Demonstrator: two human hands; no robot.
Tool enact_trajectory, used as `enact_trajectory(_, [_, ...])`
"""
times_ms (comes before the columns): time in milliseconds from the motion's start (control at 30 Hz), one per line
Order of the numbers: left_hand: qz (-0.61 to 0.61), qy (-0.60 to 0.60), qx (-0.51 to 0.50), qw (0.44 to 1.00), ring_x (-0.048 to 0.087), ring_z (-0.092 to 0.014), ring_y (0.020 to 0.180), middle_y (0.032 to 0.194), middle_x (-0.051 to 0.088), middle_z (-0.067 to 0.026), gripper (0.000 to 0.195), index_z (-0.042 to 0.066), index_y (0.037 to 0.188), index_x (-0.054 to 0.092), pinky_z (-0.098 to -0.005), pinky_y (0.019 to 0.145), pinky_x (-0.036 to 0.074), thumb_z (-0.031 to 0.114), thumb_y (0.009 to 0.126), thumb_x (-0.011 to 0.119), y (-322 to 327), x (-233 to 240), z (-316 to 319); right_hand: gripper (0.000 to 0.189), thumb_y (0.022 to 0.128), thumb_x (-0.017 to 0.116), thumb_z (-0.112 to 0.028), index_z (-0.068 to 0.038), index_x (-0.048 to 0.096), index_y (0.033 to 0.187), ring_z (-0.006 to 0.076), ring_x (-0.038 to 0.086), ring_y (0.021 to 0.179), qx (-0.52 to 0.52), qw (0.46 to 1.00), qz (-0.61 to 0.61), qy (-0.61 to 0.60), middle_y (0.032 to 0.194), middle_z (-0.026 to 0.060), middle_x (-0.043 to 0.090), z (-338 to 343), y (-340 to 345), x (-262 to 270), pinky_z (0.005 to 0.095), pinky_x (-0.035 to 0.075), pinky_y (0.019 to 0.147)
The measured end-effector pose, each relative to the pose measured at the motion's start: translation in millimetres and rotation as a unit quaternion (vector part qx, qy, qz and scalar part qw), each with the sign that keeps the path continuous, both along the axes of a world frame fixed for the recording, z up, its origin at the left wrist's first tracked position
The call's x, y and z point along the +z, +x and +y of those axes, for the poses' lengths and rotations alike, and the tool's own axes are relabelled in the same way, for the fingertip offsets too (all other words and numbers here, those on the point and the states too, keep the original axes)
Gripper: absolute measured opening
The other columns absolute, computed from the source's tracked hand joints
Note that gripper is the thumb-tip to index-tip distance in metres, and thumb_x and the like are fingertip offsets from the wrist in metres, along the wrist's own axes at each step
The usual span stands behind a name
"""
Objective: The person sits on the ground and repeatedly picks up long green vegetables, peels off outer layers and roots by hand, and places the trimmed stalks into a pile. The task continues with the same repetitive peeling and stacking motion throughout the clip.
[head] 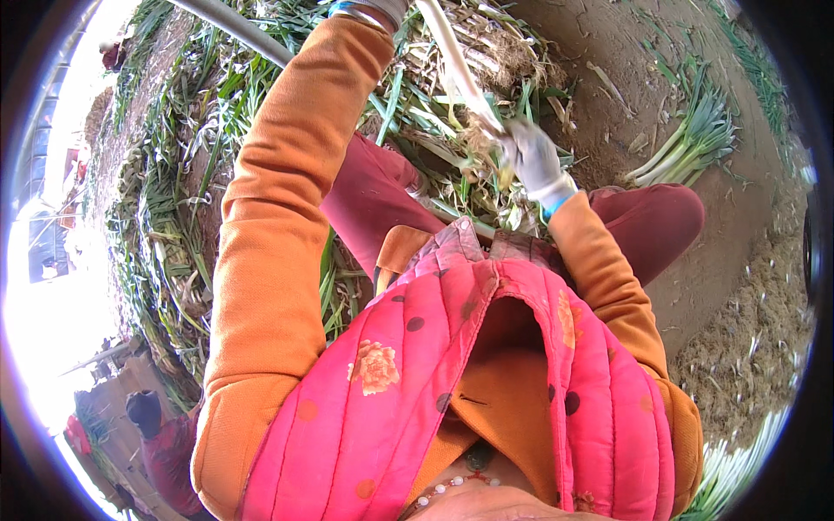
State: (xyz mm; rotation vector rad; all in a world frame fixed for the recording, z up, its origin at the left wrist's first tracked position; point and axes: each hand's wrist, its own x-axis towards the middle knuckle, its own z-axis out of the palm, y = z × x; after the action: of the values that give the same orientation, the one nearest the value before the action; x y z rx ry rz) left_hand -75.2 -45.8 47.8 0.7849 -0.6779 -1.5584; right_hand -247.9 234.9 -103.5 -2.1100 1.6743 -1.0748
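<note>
A long white green-onion stalk point(456, 62) slants down from the top edge, its roots at the lower end. My right hand point(533, 159), in a pale knitted glove, grips this root end, slightly blurred by motion. Of my left hand point(381, 8) only the glove cuff shows at the top edge; the fingers lie beyond the picture. The stalk's upper end leaves the view close to that cuff. Below and behind the stalk spreads a pile of untrimmed green onions point(482, 45), with dry roots and loose leaves. Stripped leaves point(449, 163) cover the ground between my bent legs.
A bundle of cleaned green onions point(690, 140) lies on bare soil beyond my right knee. More white stalks point(743, 469) show at lower right. A grey metal pole point(234, 29) crosses the upper left. Leaf heaps point(163, 247) extend leftward. Another person point(163, 443) is at lower left.
</note>
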Motion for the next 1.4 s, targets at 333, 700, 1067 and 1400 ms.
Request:
enact_trajectory(333, [0.073, 0.04, -0.02, 0.996, 0.057, -0.021, 0.059, 0.072, 0.058, -0.005, 0.016, 0.011, 0.09, 0.057, -0.0384, 0.052, 0.051, 0.024, 0.099, 0.054, 20, -57, -23, 0.014, 0.094, 0.055, -0.021, -0.008, 0.061, 0.093, 0.0368, 0.063, 0.085, 0.046, 0.984, 0.109, 0.134, 0.087, 0.0153, 0.062, 77, -20, -59, 0.0448, 0.051, 0.071])
enact_trajectory(700, [0.082, -0.117, -0.093, 0.985, 0.052, -0.02, 0.057, 0.063, 0.048, -0.0053, 0.038, 0.006, 0.082, 0.046, -0.0369, 0.052, 0.049, 0.039, 0.102, 0.046, 153, 19, -65, 0.04, 0.097, 0.057, -0.024, -0.007, 0.054, 0.133, 0.0403, 0.061, 0.113, 0.088, 0.99, 0.06, 0.093, 0.13, 0.0248, 0.056, 4, -20, 11, 0.042, 0.05, 0.097])
enact_trajectory(1067, [0.385, 0.037, -0.403, 0.829, 0.041, -0.011, 0.054, 0.059, 0.04, 0.0044, 0.03, 0.013, 0.072, 0.045, -0.0273, 0.059, 0.04, 0.022, 0.1, 0.04, 98, 16, 14, 0.044, 0.103, 0.054, -0.031, 0.0, 0.054, 0.134, 0.0092, 0.058, 0.084, 0.386, 0.819, -0.425, 0.008, 0.103, 0.0019, 0.063, -83, 87, 102, 0.0242, 0.049, 0.076])
enact_trajectory(1400, [0.048, -0.084, -0.157, 0.983, 0.053, -0.019, 0.055, 0.071, 0.052, -0.0038, 0.037, 0.007, 0.102, 0.049, -0.0358, 0.051, 0.051, 0.043, 0.103, 0.04, 108, -3, -26, 0.048, 0.099, 0.049, -0.047, -0.013, 0.058, 0.131, 0.042, 0.061, 0.112, 0.186, 0.853, 0.234, 0.428, 0.124, 0.0234, 0.061, 56, -59, -30, 0.0475, 0.05, 0.095])
